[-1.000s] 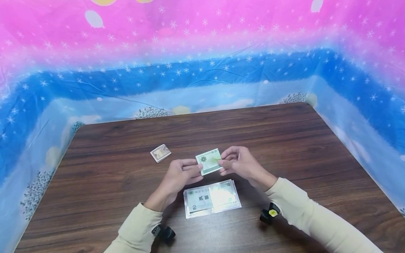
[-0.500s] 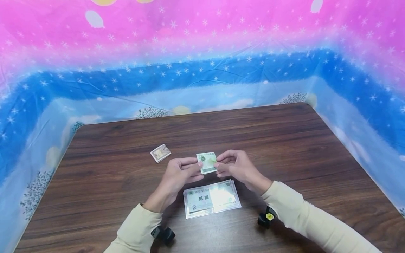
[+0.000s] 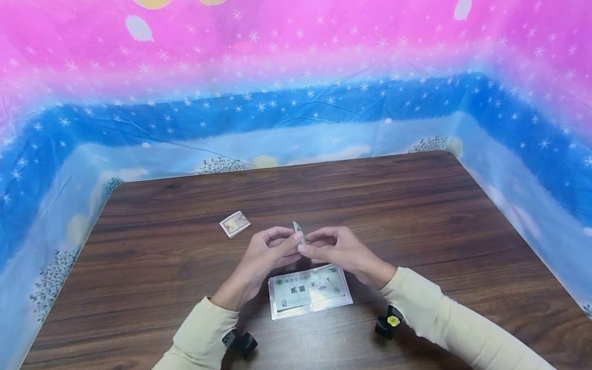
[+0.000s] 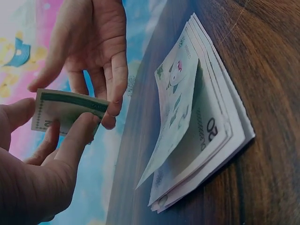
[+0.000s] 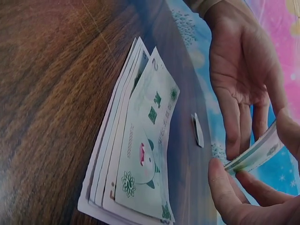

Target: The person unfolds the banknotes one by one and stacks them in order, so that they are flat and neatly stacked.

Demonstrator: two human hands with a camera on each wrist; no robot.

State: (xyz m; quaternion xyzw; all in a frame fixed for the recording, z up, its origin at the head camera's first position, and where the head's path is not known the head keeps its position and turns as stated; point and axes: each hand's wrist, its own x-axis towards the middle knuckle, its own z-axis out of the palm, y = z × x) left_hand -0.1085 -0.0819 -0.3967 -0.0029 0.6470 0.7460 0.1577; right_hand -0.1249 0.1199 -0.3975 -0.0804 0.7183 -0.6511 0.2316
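Note:
A small green folded banknote [image 3: 298, 231] is held up between both hands, almost edge-on in the head view. My left hand [image 3: 268, 251] pinches one side between thumb and fingers. At the opposite edge, my right hand [image 3: 349, 253] pinches it with thumb and fingertips, as the right wrist view shows on the note [image 5: 258, 152]. Its printed face with a dark green band shows in the left wrist view [image 4: 65, 105]. Just below the hands lies a stack of pale banknotes [image 3: 310, 293]; the top one, marked 2, curls up from the rest [image 5: 145, 145].
A folded brownish note [image 3: 235, 224] lies on the table beyond my left hand. The dark wood table [image 3: 393, 195] ends at a pink and blue patterned cloth [image 3: 296, 103]. Black wrist cameras [image 3: 239, 343] hang under both cream sleeves.
The green note has turned from face-up to nearly edge-on and looks narrower. My right hand has moved left and slightly nearer, closer to the left hand. The stack has stayed put.

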